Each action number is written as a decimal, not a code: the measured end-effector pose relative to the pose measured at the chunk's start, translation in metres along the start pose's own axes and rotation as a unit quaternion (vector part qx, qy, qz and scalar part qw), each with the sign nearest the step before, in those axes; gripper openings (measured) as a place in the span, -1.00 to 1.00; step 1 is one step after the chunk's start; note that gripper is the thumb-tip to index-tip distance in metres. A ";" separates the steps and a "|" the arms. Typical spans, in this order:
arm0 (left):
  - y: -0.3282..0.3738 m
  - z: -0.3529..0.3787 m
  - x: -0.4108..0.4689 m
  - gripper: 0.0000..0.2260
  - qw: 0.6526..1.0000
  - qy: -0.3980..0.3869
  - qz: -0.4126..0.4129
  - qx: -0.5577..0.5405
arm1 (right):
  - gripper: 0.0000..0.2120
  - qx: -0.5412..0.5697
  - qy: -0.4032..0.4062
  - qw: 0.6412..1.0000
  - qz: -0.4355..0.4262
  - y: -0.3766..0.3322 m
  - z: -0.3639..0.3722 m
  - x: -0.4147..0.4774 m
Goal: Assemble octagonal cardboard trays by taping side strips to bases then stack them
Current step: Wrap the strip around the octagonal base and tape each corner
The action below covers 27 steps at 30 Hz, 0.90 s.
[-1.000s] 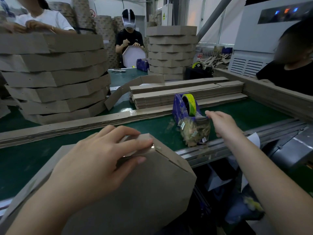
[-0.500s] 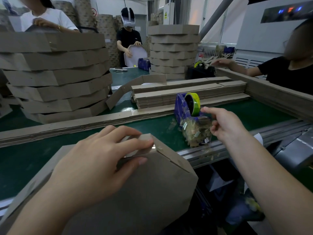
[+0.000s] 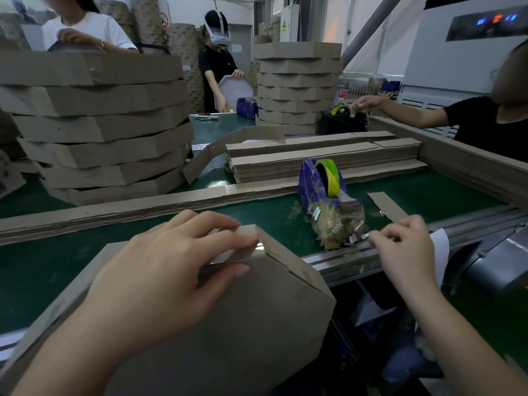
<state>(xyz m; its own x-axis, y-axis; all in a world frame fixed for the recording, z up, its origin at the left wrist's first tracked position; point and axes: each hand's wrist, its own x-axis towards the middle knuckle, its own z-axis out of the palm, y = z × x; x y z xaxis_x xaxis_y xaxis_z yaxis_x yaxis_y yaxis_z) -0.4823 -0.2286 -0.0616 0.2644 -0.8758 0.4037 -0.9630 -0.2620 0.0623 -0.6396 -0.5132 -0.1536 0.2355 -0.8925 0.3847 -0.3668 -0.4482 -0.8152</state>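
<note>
Cardboard forms the brown octagonal tray (image 3: 228,324) leaning on the near edge of the green tabletop (image 3: 43,270), where the left grip (image 3: 160,270) pinches its taped top corner and the right grip (image 3: 405,247) pinches clear tape (image 3: 362,236) beside the blue tape dispenser (image 3: 308,178).

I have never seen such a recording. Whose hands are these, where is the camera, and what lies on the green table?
There is no machine here. A person works with bare hands, and the single camera sits on that person's head, looking forward and down. The left hand grips a corner of a half-built cardboard tray between thumb and fingers. The right hand pinches what seems to be clear tape at the blue tape dispenser. On the green table lie flat cardboard strips and, at the left, a stack of finished trays. Another person works farther back.
</note>
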 end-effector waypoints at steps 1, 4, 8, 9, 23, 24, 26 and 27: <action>0.001 0.000 0.000 -0.67 1.000 0.003 -0.005 0.001 | -0.76 0.016 -0.008 0.999 -0.032 -0.005 -0.004 -0.002; 0.005 -0.002 0.001 -0.71 1.000 0.012 -0.009 0.005 | -0.82 0.123 -0.097 0.980 -0.121 -0.042 -0.008 -0.011; 0.006 -0.004 0.000 -0.75 0.999 0.032 -0.019 -0.005 | -0.85 0.233 -0.292 0.910 -0.178 -0.107 -0.008 -0.023; 0.007 -0.004 -0.001 -0.77 0.999 0.039 -0.020 -0.001 | -0.87 0.257 -0.346 0.884 -0.181 -0.119 -0.007 -0.026; 0.011 -0.010 -0.007 -0.73 0.998 0.051 -0.021 0.003 | -0.70 0.167 -0.547 0.819 -0.040 -0.144 0.022 -0.027; 0.011 -0.009 -0.007 -0.75 0.998 0.051 -0.021 0.005 | -0.69 0.170 -0.546 0.820 -0.037 -0.143 0.022 -0.027; 0.011 -0.008 -0.006 -0.74 0.999 0.048 -0.026 0.002 | -0.67 0.172 -0.546 0.819 -0.033 -0.142 0.021 -0.027; 0.010 -0.008 -0.006 -0.73 0.998 0.044 -0.033 -0.002 | -0.67 0.172 -0.546 0.819 -0.033 -0.142 0.020 -0.027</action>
<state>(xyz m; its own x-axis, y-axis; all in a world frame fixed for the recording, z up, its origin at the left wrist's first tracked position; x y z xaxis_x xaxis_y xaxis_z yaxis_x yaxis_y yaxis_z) -0.4943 -0.2226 -0.0561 0.3225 -0.8173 0.4775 -0.9438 -0.3164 0.0959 -0.5757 -0.4248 -0.0573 0.9783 -0.2049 -0.0319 -0.0908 -0.2847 -0.9543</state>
